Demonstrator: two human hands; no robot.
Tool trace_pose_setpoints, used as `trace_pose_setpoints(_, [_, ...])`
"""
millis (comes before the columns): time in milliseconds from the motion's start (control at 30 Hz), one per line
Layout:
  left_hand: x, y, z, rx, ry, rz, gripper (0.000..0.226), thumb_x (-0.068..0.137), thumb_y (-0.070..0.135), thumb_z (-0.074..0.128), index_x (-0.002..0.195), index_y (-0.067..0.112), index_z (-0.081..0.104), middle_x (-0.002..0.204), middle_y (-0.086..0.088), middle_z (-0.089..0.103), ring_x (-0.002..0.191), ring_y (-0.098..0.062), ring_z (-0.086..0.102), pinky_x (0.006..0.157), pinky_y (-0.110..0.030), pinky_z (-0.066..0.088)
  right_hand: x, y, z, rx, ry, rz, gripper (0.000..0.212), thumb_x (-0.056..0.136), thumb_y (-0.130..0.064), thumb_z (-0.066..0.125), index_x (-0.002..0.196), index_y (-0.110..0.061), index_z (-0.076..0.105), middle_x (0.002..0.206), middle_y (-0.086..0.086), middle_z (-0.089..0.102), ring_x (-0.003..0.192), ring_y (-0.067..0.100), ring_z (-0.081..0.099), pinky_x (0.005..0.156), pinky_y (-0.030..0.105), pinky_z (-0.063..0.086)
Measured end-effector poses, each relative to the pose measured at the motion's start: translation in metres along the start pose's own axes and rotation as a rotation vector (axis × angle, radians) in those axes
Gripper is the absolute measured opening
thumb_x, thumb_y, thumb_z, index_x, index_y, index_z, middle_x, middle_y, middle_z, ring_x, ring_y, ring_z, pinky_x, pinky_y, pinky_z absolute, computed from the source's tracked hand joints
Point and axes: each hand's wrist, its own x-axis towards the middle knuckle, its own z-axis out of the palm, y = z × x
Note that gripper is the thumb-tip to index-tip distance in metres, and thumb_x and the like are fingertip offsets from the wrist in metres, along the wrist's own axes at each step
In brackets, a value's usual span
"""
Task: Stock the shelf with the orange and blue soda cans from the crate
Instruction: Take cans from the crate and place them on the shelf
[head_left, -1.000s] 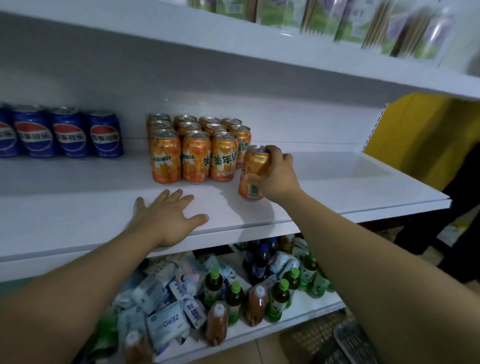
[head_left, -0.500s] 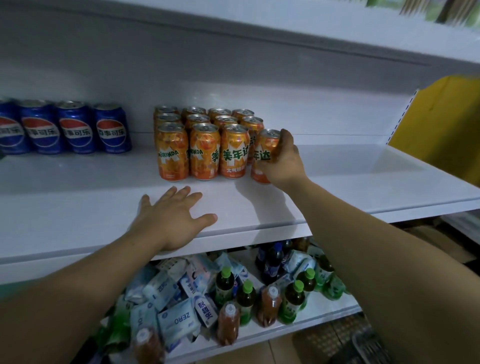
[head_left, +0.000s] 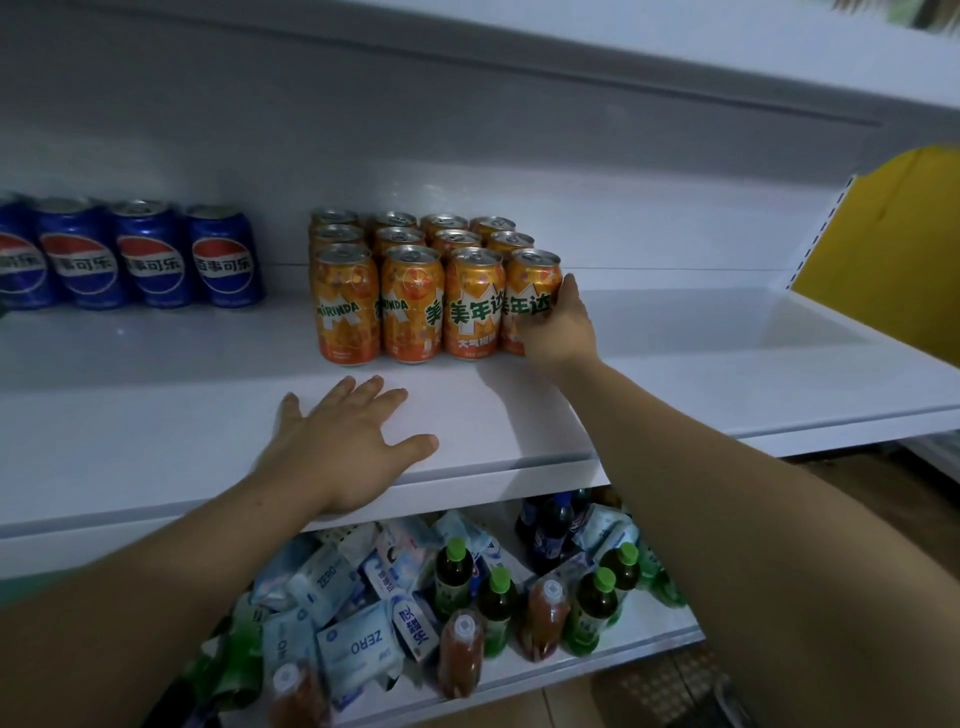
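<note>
At nine o'clock the blue Pepsi cans (head_left: 148, 254) stand in a row at the back of the white shelf (head_left: 727, 374), well apart from the orange block. My left hand (head_left: 345, 447) lies flat at six o'clock on the shelf's front edge, fingers spread, holding nothing, just as it did a second ago. The Mirinda cans (head_left: 410, 291) stand packed three rows deep. A second ago the orange can (head_left: 530, 291) was tilted in the air out at three o'clock; now it stands upright on the shelf, touching its neighbour and completing the front row. My right hand (head_left: 558, 327) is wrapped around it. I judge this can placed; the crate is not in view.
</note>
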Motion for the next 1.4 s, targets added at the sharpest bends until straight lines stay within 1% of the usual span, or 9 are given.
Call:
trace_pose_setpoints(133, [0.000, 0.000, -0.001, 0.001, -0.001, 0.002, 0.079, 0.082, 0.078, 0.019, 0.150, 0.039, 0.007, 0.160, 0.013, -0.003, 0.147, -0.011, -0.005, 0.116, -0.056, -0.003, 0.003, 0.004, 0.004, 0.002, -0.007, 0.019, 0.043, 0.088, -0.022, 0.059, 0.128, -0.014, 0.045, 0.123, 0.009, 0.057, 0.109, 0.028, 0.056, 0.081, 0.032, 0.042])
trace_pose_setpoints(233, [0.000, 0.000, -0.001, -0.002, -0.022, -0.001, 0.079, 0.083, 0.078, 0.019, 0.150, 0.039, 0.007, 0.160, 0.012, -0.003, 0.147, -0.012, -0.004, 0.116, -0.056, -0.003, -0.002, -0.002, -0.004, -0.025, -0.075, 0.068, 0.051, 0.087, -0.032, 0.065, 0.128, -0.011, 0.043, 0.127, 0.011, 0.054, 0.112, 0.028, 0.055, 0.084, 0.035, 0.045])
trace_pose_setpoints(367, [-0.001, 0.001, -0.010, -0.013, -0.092, -0.008, 0.080, 0.083, 0.078, 0.022, 0.150, 0.038, 0.007, 0.160, 0.010, -0.004, 0.147, -0.015, -0.005, 0.115, -0.058, -0.002, -0.020, -0.024, -0.040, -0.242, -0.151, 0.103, 0.078, 0.091, -0.045, 0.062, 0.149, -0.009, 0.025, 0.150, 0.015, 0.033, 0.132, 0.034, 0.042, 0.100, 0.040, 0.041])
trace_pose_setpoints(500, [-0.006, 0.019, -0.029, -0.102, -0.140, 0.011, 0.098, 0.072, 0.085, 0.032, 0.151, 0.030, 0.016, 0.160, 0.005, 0.007, 0.147, -0.020, 0.009, 0.117, -0.055, 0.007, -0.047, -0.044, -0.103, -0.487, -0.161, 0.040, 0.078, 0.093, -0.049, 0.055, 0.153, -0.013, 0.021, 0.155, 0.012, 0.029, 0.136, 0.032, 0.039, 0.104, 0.037, 0.038])
trace_pose_setpoints(600, [-0.018, 0.068, -0.042, -0.191, -0.142, 0.187, 0.098, 0.072, 0.080, 0.046, 0.150, 0.025, 0.023, 0.159, 0.002, 0.017, 0.143, -0.020, 0.024, 0.116, -0.044, 0.022, -0.077, -0.044, -0.153, -0.610, -0.168, 0.058, 0.075, 0.095, -0.051, 0.051, 0.153, -0.014, 0.021, 0.156, 0.011, 0.028, 0.135, 0.033, 0.039, 0.105, 0.039, 0.038])
trace_pose_setpoints(767, [-0.071, 0.176, -0.041, -0.195, -0.127, 0.518, 0.078, 0.086, 0.056, 0.056, 0.149, 0.021, 0.026, 0.158, -0.001, 0.022, 0.143, -0.019, 0.023, 0.116, -0.032, 0.021, -0.149, -0.024, -0.231, -0.756, -0.115, 0.166, 0.076, 0.095, -0.053, 0.050, 0.154, -0.016, 0.021, 0.156, 0.009, 0.031, 0.130, 0.031, 0.045, 0.099, 0.038, 0.041])
trace_pose_setpoints(967, [-0.139, 0.270, -0.006, -0.120, -0.225, 0.787, 0.077, 0.085, 0.056, 0.058, 0.148, 0.023, 0.028, 0.156, 0.000, 0.026, 0.140, -0.020, 0.030, 0.113, -0.035, 0.029, -0.252, 0.016, -0.317, -0.843, -0.060, 0.403, 0.072, 0.095, -0.051, 0.051, 0.152, -0.016, 0.025, 0.152, 0.009, 0.036, 0.127, 0.030, 0.047, 0.090, 0.038, 0.045])
trace_pose_setpoints(1167, [-0.175, 0.340, 0.034, -0.073, -0.334, 0.981, 0.075, 0.087, 0.050, 0.059, 0.149, 0.020, 0.027, 0.155, -0.001, 0.028, 0.140, -0.020, 0.029, 0.111, -0.032, 0.027, -0.329, 0.065, -0.382, -0.862, 0.050, 0.645, 0.072, 0.093, -0.052, 0.054, 0.150, -0.015, 0.031, 0.151, 0.009, 0.040, 0.133, 0.029, 0.042, 0.103, 0.038, 0.039])
trace_pose_setpoints(1400, [-0.166, 0.403, 0.095, -0.015, -0.516, 1.098, 0.079, 0.083, 0.055, 0.060, 0.148, 0.023, 0.029, 0.153, 0.000, 0.032, 0.138, -0.020, 0.032, 0.112, -0.039, 0.032, -0.378, 0.132, -0.421, -0.775, 0.125, 0.909, 0.072, 0.091, -0.050, 0.057, 0.151, -0.018, 0.031, 0.152, 0.007, 0.039, 0.136, 0.028, 0.040, 0.110, 0.040, 0.037])
